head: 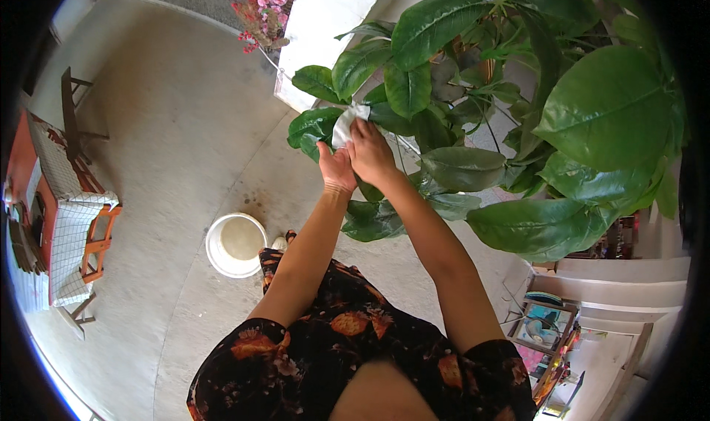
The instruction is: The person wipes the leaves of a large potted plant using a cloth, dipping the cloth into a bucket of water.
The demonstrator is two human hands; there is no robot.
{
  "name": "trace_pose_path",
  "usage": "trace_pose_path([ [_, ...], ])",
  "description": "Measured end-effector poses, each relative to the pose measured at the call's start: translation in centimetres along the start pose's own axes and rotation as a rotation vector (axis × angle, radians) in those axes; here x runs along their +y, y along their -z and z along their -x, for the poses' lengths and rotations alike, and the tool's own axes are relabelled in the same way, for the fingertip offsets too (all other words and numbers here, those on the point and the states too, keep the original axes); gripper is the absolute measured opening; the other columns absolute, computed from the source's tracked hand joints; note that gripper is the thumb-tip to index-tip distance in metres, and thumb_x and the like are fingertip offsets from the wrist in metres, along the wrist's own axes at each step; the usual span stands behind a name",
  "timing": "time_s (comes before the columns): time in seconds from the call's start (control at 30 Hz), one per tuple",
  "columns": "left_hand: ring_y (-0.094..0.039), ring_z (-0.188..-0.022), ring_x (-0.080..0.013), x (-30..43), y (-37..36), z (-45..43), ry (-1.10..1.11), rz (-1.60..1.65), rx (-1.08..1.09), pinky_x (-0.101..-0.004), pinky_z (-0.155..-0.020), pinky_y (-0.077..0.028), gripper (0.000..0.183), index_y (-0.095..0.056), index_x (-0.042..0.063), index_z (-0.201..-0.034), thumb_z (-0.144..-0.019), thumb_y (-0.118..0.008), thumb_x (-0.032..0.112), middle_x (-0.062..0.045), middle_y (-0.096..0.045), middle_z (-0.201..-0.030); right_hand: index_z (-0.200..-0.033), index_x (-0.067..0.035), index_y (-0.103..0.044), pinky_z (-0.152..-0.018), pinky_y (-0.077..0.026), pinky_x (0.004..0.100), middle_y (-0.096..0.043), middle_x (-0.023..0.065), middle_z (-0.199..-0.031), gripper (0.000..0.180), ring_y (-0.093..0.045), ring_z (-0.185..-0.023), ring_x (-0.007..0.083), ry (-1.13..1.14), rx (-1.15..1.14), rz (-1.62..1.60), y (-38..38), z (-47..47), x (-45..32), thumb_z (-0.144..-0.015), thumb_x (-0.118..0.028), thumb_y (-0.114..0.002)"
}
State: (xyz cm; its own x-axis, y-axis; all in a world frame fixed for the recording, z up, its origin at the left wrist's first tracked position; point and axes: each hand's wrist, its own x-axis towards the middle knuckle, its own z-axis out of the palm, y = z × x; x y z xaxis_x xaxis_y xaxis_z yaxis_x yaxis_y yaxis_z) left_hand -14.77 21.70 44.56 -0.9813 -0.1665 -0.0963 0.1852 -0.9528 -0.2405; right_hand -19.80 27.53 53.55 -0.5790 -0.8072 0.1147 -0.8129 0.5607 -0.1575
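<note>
A white cloth or tissue point(345, 126) lies against a glossy green leaf point(313, 126) at the near left side of a large potted plant. My right hand point(373, 150) is on the cloth, its fingers bent over the lower right part. Beside it, my left hand point(336, 169) is turned palm up with the thumb raised at the leaf's lower edge. Its fingers go out of sight under the cloth and leaf, so their grip is hidden. More broad leaves point(409, 88) surround my hands above and to the right.
A white bucket point(212, 246) stands on the concrete floor point(166, 160) near my foot. Left are a cloth-draped table point(72, 238) and a dark wooden bench point(71, 113). Pink flowers point(272, 5) adjoin a white surface point(327, 27). A framed picture point(542, 325) is at lower right.
</note>
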Motion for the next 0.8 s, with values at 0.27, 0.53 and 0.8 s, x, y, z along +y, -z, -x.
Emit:
trace_pose_path([
  [0.27,-0.042,-0.128,-0.0326,1.4,-0.5,-0.9,-0.076,-0.129,0.11,-0.0426,-0.11,-0.029,0.092,-0.038,0.0,-0.139,-0.086,-0.028,0.075,-0.015,-0.042,-0.142,-0.124,0.009,-0.045,-0.097,-0.04,0.0462,-0.05,0.0245,-0.128,0.045,-0.048,-0.116,0.0408,0.058,0.028,0.042,1.7,1.4,-1.1,-0.09,-0.02,-0.052],
  [0.53,-0.039,-0.131,-0.0295,1.8,-3.1,4.2,0.188,0.035,-0.177,-0.0423,-0.111,-0.027,0.093,-0.031,0.002,-0.144,-0.086,-0.025,0.075,-0.011,-0.039,-0.146,-0.133,-0.008,-0.046,-0.078,-0.049,0.0474,-0.063,0.0237,-0.103,0.04,-0.06,-0.09,0.0417,-0.033,0.01,-0.251,-0.6,-2.8,4.7,-0.095,-0.018,-0.045],
  [0.8,-0.049,-0.123,-0.0308,-0.6,-0.9,2.4,-0.01,0.086,0.002,-0.0445,-0.107,-0.035,0.085,-0.046,0.005,-0.136,-0.087,-0.033,0.073,-0.013,-0.052,-0.134,-0.115,0.003,-0.056,-0.085,-0.046,0.0458,-0.059,0.022,-0.105,0.028,-0.056,-0.099,0.0385,-0.027,-0.027,0.118,2.1,0.6,-0.9,-0.09,-0.008,-0.048],
])
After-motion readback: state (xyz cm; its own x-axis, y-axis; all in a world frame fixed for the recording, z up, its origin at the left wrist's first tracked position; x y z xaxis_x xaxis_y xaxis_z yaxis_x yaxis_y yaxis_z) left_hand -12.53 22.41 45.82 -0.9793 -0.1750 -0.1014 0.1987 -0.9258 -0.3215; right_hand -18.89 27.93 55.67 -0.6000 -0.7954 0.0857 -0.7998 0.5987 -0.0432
